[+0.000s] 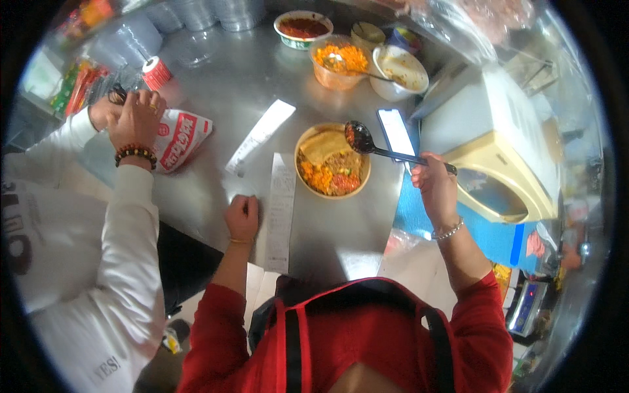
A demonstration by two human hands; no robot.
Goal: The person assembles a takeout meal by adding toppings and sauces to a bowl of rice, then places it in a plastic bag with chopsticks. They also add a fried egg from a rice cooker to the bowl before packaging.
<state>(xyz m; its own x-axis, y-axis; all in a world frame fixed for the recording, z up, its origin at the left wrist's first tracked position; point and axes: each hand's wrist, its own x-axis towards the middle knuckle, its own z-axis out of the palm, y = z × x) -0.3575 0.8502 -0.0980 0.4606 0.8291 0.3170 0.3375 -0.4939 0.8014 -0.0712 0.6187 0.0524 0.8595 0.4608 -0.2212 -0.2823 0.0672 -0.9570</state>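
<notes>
My right hand (432, 183) is closed round the handle of a black ladle (360, 137). The ladle's head hangs over the upper right rim of a round takeaway bowl (297, 171), with some reddish sauce in it. Inside the bowl lie a flat folded yellow piece, orange diced bits, brown minced food and a red sauce patch. My left hand (244, 217) forms a loose fist by the counter's near edge, left of a long paper receipt (280, 209); nothing shows in it. Another receipt (262, 134) lies farther back.
At left, a person in white sleeves has their hands (136, 118) by a red-and-white paper bag (183, 141). Tubs of red sauce (303, 28), orange bits (337, 77) and a white bowl (400, 71) stand behind. A phone (395, 131) and a cream-coloured appliance (498, 144) sit at right.
</notes>
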